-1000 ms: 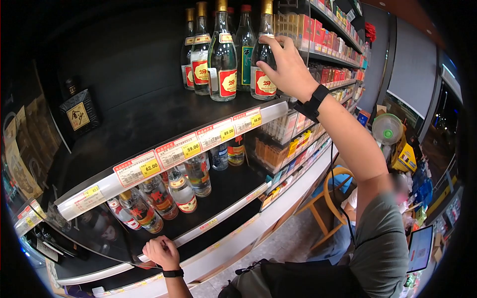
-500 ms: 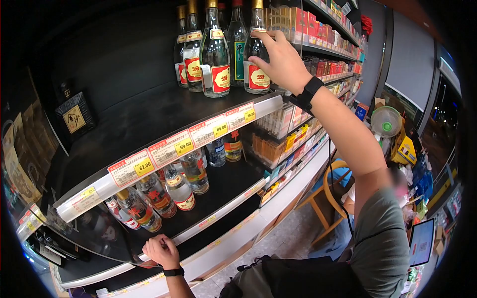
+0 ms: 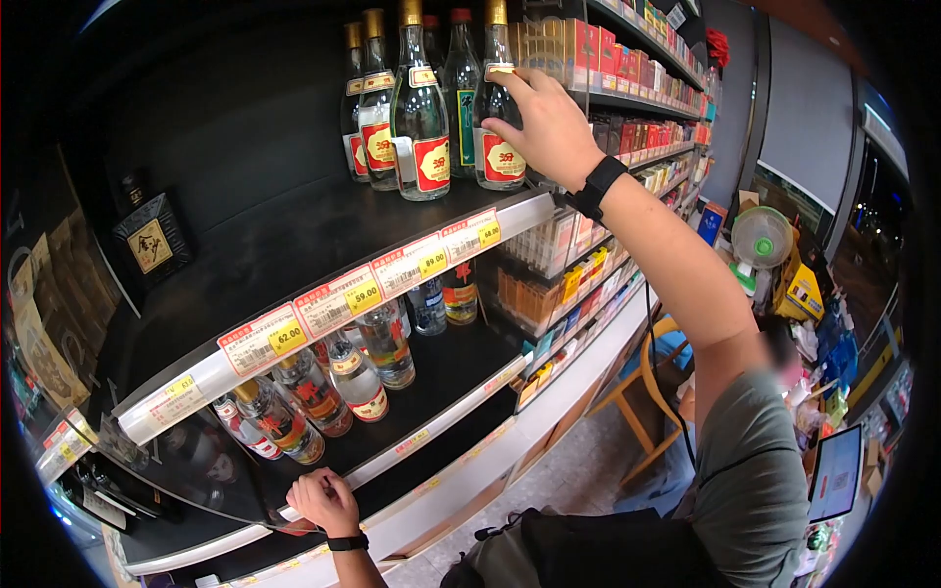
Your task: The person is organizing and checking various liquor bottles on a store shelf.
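My right hand [image 3: 549,129] is on the rightmost clear liquor bottle [image 3: 502,162] on the upper shelf. Its thumb lies across the front and the index finger reaches over the shoulder; the other fingers are partly hidden. This bottle stands upright, with a red and cream label and gold cap. Just left are similar bottles, the nearest being a clear gold-capped bottle [image 3: 420,127], and a green-labelled bottle [image 3: 465,122] behind. Low at the front, my left hand [image 3: 323,502] is loosely closed, resting by the lower shelf's white front rail [image 3: 421,437].
A price-tag strip [image 3: 343,299] edges the upper shelf. Several bottles [image 3: 368,402] stand below it. A dark square bottle [image 3: 149,240] is at far left. Cigarette-style packs [image 3: 627,64] fill racks at right. A wooden chair [image 3: 637,431], a seated person and a fan [image 3: 763,240] are beyond.
The view has shifted slightly. My right hand stays on the same bottle, which remains standing on the shelf. My left hand stays closed by the lower rail.
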`<state>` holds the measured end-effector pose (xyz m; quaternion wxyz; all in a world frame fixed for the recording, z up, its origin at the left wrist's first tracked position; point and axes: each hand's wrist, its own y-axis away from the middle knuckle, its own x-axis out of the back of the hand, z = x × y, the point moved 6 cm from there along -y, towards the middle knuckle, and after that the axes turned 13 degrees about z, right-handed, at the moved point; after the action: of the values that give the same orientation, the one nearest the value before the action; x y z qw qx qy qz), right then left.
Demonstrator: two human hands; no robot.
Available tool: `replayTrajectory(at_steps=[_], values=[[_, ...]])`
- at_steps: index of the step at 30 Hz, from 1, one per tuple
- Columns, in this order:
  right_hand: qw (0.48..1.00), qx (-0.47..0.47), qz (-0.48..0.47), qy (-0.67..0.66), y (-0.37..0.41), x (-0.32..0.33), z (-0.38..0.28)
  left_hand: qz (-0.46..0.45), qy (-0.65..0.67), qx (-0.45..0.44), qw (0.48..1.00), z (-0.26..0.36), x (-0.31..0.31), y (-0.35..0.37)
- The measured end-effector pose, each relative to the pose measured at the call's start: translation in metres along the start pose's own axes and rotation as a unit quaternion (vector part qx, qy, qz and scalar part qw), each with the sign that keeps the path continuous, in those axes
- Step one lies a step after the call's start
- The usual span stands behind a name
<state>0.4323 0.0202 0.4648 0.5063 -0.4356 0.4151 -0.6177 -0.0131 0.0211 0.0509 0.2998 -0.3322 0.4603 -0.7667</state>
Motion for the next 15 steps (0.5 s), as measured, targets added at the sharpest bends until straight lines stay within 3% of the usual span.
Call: replayTrajectory(at_steps=[6,15], values=[[1.000,0.002,0.016,0.007,0.0037,-0.0029,0.0013,-0.004,-0.004,-0.001,1.000,-0.0011,-0.0012,0.0013],[0.997,-0.007,-0.055,-0.050,0.0100,0.0028,0.0038,-0.003,-0.006,-0.004,1.000,0.0020,-0.0014,-0.0005]])
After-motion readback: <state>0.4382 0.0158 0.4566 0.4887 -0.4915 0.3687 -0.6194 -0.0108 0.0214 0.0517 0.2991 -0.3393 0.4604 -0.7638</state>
